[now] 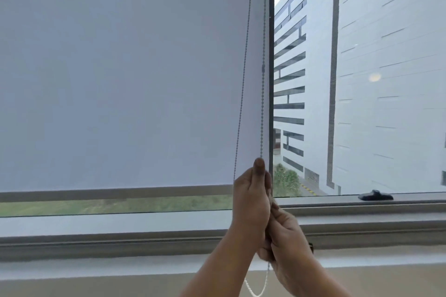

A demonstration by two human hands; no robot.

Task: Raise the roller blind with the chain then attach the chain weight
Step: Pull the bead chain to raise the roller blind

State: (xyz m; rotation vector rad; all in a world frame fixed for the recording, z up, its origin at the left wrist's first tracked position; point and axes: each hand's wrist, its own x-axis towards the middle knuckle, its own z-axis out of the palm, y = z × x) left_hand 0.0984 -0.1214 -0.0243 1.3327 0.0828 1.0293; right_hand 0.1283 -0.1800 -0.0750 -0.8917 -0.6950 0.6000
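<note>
Your left hand [251, 198] and right hand [287, 236] (just below, at five o'clock) both clamp the chain [241, 94], which runs upright, six to twelve, along the blind's [120, 79] right edge.

left hand [251, 200] above right hand [287, 236], both clenched, touching

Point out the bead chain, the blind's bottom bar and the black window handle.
bead chain [242, 94]: head view, left strand.
bottom bar [115, 193]: head view, front face.
window handle [375, 195]: head view, its middle.
</note>
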